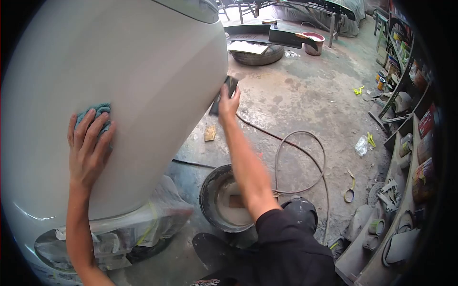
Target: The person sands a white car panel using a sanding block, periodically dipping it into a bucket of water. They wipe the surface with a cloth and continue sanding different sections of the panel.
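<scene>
A pale grey-white car body panel (152, 66) fills the left of the view, its edge curving down the middle. My left hand (90, 140) presses a crumpled blue-green cloth (98, 108) against the panel, fingers spread over it. At the panel's right edge, my right hand (229, 102) grips a dark sanding block (232, 85), held slantwise along the edge. The block's working face is turned away from me. Below my right forearm stands a black bucket (206, 198) of cloudy water, with a brown block (236, 201) in it, partly hidden by the arm.
A thin hose (305, 150) loops across the concrete floor on the right. Shelves and cans (424, 181) line the right wall. Farther back are a tyre (257, 56) and a reddish bucket (313, 44). Plastic sheeting (164, 200) covers parts below the panel.
</scene>
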Demonstrator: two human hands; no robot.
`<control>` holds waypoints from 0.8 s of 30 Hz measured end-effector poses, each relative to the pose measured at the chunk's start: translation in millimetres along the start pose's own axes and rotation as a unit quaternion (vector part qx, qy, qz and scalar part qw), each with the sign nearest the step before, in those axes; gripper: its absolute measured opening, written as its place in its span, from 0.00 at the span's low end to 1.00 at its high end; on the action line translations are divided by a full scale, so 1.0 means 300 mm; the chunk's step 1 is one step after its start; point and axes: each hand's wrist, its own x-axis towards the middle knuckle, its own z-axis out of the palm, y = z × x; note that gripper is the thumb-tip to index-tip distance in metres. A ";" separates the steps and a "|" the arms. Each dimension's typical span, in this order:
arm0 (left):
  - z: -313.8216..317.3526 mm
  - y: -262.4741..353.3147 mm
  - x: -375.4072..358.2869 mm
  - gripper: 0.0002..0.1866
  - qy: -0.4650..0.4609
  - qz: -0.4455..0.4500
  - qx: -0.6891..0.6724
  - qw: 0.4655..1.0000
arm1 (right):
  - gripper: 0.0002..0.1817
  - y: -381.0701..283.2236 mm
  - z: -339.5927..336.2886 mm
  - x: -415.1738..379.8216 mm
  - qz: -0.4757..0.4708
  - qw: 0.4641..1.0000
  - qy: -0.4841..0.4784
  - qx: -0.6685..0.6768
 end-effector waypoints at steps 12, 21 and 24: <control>-0.006 -0.008 -0.003 0.32 -0.012 0.006 -0.003 1.000 | 0.40 0.082 -0.005 -0.022 -0.059 0.998 -0.012 0.018; 0.001 0.005 0.002 0.31 -0.001 0.002 0.012 1.000 | 0.44 0.068 -0.041 0.072 0.079 0.986 -0.107 0.105; -0.015 0.001 0.003 0.31 -0.003 0.000 0.005 1.000 | 0.45 0.104 0.005 -0.150 0.024 0.999 0.022 0.021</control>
